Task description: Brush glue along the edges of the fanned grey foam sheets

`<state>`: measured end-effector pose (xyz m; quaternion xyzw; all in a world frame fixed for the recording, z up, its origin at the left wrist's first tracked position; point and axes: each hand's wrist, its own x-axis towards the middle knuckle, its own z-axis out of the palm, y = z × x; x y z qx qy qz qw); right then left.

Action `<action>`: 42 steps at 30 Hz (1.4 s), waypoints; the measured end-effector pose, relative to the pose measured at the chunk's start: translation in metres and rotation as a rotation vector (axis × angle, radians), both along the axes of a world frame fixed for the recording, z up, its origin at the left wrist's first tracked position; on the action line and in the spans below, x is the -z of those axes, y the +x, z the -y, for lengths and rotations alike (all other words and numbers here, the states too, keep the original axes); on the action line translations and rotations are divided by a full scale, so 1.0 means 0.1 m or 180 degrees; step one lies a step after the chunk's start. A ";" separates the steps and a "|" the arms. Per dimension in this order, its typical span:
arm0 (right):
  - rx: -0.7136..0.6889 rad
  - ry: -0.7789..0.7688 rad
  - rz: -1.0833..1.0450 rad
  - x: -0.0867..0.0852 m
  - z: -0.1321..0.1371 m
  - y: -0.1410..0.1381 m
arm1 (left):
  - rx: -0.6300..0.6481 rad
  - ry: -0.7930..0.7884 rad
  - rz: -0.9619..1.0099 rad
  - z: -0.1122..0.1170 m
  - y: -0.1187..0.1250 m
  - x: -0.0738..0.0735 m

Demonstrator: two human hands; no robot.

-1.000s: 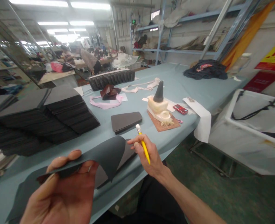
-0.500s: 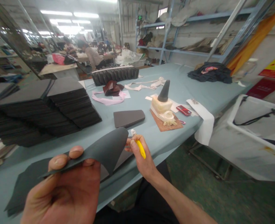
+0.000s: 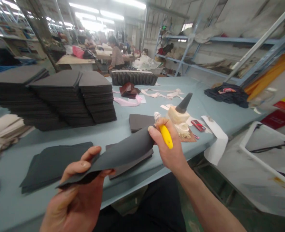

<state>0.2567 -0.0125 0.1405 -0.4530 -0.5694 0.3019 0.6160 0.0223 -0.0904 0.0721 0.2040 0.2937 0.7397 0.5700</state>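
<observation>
A dark grey flat panel (image 3: 125,149), thin and bent along its length, spans both hands above the table. My left hand (image 3: 77,190) grips its near end, with the thumb below and fingers curled over the edge. My right hand (image 3: 168,146) pinches the far tip between thumb and fingers. Held in that same hand is a yellow-handled brush (image 3: 166,137), its whitish clotted head pointing away. Beneath the panel lies a stack of similar panels (image 3: 130,164). Greenish-grey panels (image 3: 52,162) lie to the left, and another small stack (image 3: 141,122) lies just beyond.
Tall stacks of dark panels (image 3: 97,96) stand back left. A yellowish glue-crusted container (image 3: 178,116) with a dark cone sits beyond my right hand, near a red box (image 3: 198,125). A white-framed cart (image 3: 255,154) stands right. A person (image 3: 116,54) works farther off.
My right hand has moved up and right and now grips the panel's far tip, still holding the brush. The panel's raised curl has been drawn straighter. The view has shifted left.
</observation>
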 end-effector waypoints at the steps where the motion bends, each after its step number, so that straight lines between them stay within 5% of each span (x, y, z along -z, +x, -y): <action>1: -0.0084 0.0068 0.0096 -0.09 -0.03 -0.01 | -0.0003 -0.0097 -0.0036 0.01 0.03 0.01; 4: -0.0357 0.0272 0.0261 -0.36 -0.07 -0.11 | 0.0363 -0.0223 0.0064 0.02 0.16 0.03; 7: -0.0594 0.0366 0.0340 -0.55 -0.08 -0.21 | 0.1242 -0.0040 0.0557 0.00 0.24 0.10; 13: -0.1183 0.0155 0.0463 -0.67 -0.09 -0.16 | 0.2601 0.0187 0.1619 -0.07 0.34 0.25; 17: -0.1209 0.0022 0.0684 -0.68 -0.06 0.03 | 0.2496 -0.0302 0.1441 -0.13 0.44 0.24; 22: -0.0858 -0.0024 0.1108 -0.57 -0.06 0.37 | 0.1418 -0.1168 0.0497 -0.13 0.48 0.20; 30: -0.0209 0.0176 0.1910 -0.11 -0.07 0.73 | 0.0682 -0.1145 -0.0935 -0.09 0.39 0.25; 36: 0.0223 0.0359 0.2171 0.22 0.17 0.95 | 0.1624 -0.1039 -0.1876 0.17 0.45 0.44; 42: 0.0268 0.0680 0.1986 0.06 0.56 1.06 | 0.2385 -0.0550 -0.2426 0.26 0.64 0.42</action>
